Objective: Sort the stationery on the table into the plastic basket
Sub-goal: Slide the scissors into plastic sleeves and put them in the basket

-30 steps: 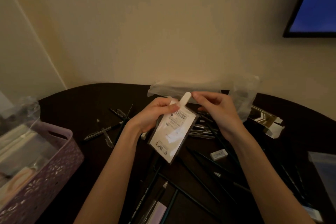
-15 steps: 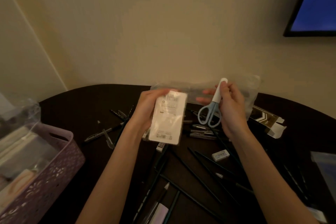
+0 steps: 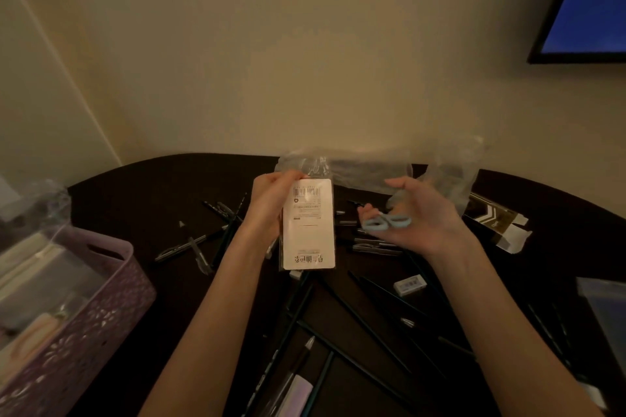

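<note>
My left hand [image 3: 267,210] grips a white card package [image 3: 308,230] in a clear sleeve and keeps it upright above the dark table [image 3: 135,200]. My right hand [image 3: 426,217], palm turned up, holds small scissors [image 3: 388,222] with pale blue handle loops across its fingers. The blades are hidden behind the hand. The purple plastic basket [image 3: 111,257] stands at the left edge and holds several flat packs. Several dark pens and pencils [image 3: 359,318] lie scattered on the table beneath my arms.
A white eraser [image 3: 409,284] lies right of centre. Crumpled clear plastic bags [image 3: 369,173] sit at the table's back, next to an open cardboard box [image 3: 498,223]. A clear pouch [image 3: 606,311] lies at the right edge. A screen [image 3: 589,3] hangs top right.
My right hand drew the scissors out of the package, then lowered and turned them until the handles face me. My left hand raised the package upright.
</note>
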The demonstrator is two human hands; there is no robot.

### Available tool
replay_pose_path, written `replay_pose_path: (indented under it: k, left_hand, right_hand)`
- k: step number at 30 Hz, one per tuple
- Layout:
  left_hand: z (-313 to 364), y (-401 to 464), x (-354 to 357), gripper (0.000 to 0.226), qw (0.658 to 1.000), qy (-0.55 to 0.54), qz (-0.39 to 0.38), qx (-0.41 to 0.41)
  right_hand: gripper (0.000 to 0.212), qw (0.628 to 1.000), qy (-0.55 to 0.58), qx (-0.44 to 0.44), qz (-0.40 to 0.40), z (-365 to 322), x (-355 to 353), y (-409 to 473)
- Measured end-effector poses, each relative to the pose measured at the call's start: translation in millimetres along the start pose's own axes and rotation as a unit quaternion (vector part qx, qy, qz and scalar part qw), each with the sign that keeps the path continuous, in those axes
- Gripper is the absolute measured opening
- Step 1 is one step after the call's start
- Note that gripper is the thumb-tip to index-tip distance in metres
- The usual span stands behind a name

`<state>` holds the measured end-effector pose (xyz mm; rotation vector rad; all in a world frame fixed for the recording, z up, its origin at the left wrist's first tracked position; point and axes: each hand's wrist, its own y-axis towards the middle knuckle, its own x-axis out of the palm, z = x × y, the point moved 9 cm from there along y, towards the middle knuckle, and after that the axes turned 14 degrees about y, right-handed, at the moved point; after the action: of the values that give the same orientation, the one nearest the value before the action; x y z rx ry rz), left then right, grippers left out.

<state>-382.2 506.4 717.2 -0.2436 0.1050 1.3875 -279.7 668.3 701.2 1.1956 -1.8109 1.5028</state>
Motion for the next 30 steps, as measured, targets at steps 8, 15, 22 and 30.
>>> replay_pose_path:
  k: [8, 15, 22, 30]
  left_hand:
    - [6, -1, -7, 0.024, 0.998, 0.033, 0.045, 0.038]
    - [8, -3, 0, 0.027, 0.997, 0.064, 0.018, 0.046]
    - [13, -7, 11, 0.020, 0.991, 0.109, -0.042, 0.058]
    - [14, -11, 25, 0.017, 0.975, 0.187, -0.097, 0.070]
  right_hand:
    - [0.068, 0.997, -0.027, -0.010, -0.071, 6, 21, -7]
    - [0.037, 0.877, -0.389, -0.275, -0.067, -25, 42, -38]
    - [0.046, 0.770, -0.588, -0.240, -0.057, -21, 43, -40]
    - [0.022, 0.684, -0.626, -0.373, -0.028, -38, 53, -49]
